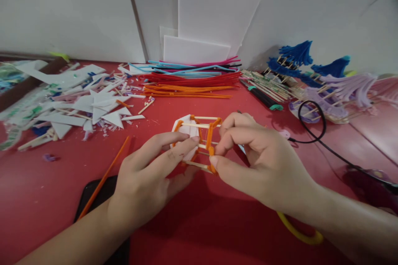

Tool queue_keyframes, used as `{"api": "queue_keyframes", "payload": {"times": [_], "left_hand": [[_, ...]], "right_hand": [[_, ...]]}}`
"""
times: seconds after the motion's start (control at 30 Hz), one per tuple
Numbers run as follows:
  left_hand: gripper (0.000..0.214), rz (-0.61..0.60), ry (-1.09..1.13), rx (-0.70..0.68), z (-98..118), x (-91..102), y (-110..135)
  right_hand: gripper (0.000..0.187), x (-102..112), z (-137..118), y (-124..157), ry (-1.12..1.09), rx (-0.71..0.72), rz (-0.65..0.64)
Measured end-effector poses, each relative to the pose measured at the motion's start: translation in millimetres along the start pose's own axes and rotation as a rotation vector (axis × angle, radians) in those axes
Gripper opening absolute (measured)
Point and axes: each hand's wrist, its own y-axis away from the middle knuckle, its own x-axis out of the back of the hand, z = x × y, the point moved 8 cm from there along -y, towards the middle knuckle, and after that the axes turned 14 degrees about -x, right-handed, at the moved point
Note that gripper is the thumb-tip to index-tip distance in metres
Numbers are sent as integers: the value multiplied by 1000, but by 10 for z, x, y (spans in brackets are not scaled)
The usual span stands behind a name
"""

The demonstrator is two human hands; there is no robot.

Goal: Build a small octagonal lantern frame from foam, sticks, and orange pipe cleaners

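Note:
Between my hands is a small frame of wooden sticks (pixel 199 125), tilted on its side, with orange pipe cleaner (pixel 209 134) wound around its stick ends. A white foam-board base (pixel 187 121) closes its left end. My left hand (pixel 152 167) grips the frame from the left, fingers over the sticks. At the right end, my right hand (pixel 253 151) pinches the orange pipe cleaner between thumb and forefinger. Something dark, partly hidden, shows behind the right fingers. A loose orange pipe cleaner (pixel 104 178) lies across a black phone-like slab (pixel 93 192) by my left forearm.
White foam scraps (pixel 96 103) and stick bits cover the left side. Red pipe cleaners (pixel 189 78) and other colours lie at the back. A black-and-green pen-like tool (pixel 264 98), wooden sticks (pixel 270 85), blue-roofed models (pixel 295 54) and a black cable (pixel 323 132) are at right.

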Motion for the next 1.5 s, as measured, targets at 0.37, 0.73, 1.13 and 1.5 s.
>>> {"api": "queue_keyframes", "payload": {"times": [0.37,0.73,1.13,1.5], "left_hand": [[34,10,-10,-14,5,-6,4],[29,51,0,6,6,7,-44],[31,42,14,-4,10,-15,-20],[30,51,26,-5,20,2,-37]], "right_hand": [[13,-21,40,-13,2,-37,-38],[11,-11,26,-13,2,-7,-27],[10,-30,14,6,-12,45,-44],[10,-34,13,25,44,62,-24]]}}
